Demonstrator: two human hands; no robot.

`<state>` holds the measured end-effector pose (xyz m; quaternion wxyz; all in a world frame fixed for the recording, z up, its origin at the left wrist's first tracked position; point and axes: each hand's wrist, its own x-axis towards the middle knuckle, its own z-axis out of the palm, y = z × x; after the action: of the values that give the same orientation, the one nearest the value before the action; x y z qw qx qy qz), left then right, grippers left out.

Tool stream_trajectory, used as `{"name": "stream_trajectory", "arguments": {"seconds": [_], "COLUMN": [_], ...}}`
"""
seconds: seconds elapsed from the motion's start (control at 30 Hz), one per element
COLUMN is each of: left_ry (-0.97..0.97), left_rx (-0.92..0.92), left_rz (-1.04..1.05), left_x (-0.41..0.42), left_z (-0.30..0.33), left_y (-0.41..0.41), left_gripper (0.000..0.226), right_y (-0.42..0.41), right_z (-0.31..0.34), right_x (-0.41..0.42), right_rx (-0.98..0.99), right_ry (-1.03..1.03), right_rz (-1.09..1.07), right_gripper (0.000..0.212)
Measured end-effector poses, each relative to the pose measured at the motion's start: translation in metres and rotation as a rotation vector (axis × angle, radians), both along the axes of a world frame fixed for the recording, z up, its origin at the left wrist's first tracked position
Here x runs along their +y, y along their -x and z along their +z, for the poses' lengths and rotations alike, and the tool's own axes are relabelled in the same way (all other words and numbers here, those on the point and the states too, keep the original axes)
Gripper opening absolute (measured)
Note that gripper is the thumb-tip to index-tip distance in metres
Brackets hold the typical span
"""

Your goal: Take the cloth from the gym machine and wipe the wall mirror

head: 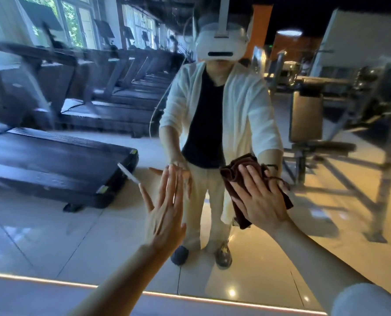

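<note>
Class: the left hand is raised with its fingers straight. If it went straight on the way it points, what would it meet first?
The wall mirror. The left hand nearly meets its own reflection fingertip to fingertip, so the glass seems just ahead, perhaps already touched; depth is unclear.

Place: a gym, seen mostly as a reflection in a wall mirror (53, 224).
Cardio row: black treadmills (60, 163) stand side by side, receding along tall windows (76, 21) with daylight and greenery behind.
Strength area: a metal-framed weight machine (340, 124) with a padded bench stands on the right.
Floor: glossy pale tiles (258, 274) reflecting ceiling lights.
Ceiling: dark, exposed.
</note>
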<state>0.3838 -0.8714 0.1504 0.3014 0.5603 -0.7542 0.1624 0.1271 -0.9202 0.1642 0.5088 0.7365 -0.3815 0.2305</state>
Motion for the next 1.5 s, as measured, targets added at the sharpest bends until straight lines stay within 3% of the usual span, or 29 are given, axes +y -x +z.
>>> {"name": "stream_trajectory", "arguments": {"seconds": [0.2, 0.4, 0.5, 0.67, 0.8, 0.9, 1.2, 1.33, 1.5], "left_ry": [-0.011, 0.007, 0.093, 0.087, 0.103, 0.134, 0.169, 0.059, -0.028], "left_rx": [-0.103, 0.033, 0.047, 0.045, 0.025, 0.019, 0.019, -0.027, -0.049], "left_rz": [0.040, 0.047, -0.012, -0.094, -0.096, -0.098, -0.040, 0.022, 0.086], "left_x": [0.000, 0.006, 0.003, -0.004, -0.009, -0.013, -0.007, -0.006, 0.000], "left_z": [0.002, 0.016, 0.026, 0.029, 0.018, 0.010, -0.023, -0.030, -0.028], "left_y": [-0.007, -0.001, 0.021, 0.062, 0.078, 0.082, 0.034, -0.008, -0.058], "left_gripper": [0.150, 0.125, 0.124, 0.122, 0.125, 0.121, 0.120, 0.129, 0.124], "right_y": [-0.055, -0.112, -0.071, 0.041, 0.121, 0.137, 0.034, -0.044, -0.148], "right_z": [-0.003, 0.059, 0.070, 0.075, 0.064, 0.048, -0.033, -0.049, -0.056], "right_x": [-0.002, -0.020, -0.015, -0.003, 0.009, 0.008, -0.002, -0.013, -0.029], "right_rx": [-0.205, -0.153, -0.139, -0.139, -0.259, -0.308, -0.568, -0.478, -0.322], "right_ry": [-0.006, 0.045, 0.076, 0.131, 0.107, 0.106, 0.068, 0.094, 0.084], "right_rz": [-0.055, 0.058, 0.081, -0.064, -0.120, -0.128, -0.079, -0.019, 0.092], "right_gripper": [0.055, 0.052, 0.050, 0.058, 0.054, 0.056, 0.063, 0.066, 0.058]}}
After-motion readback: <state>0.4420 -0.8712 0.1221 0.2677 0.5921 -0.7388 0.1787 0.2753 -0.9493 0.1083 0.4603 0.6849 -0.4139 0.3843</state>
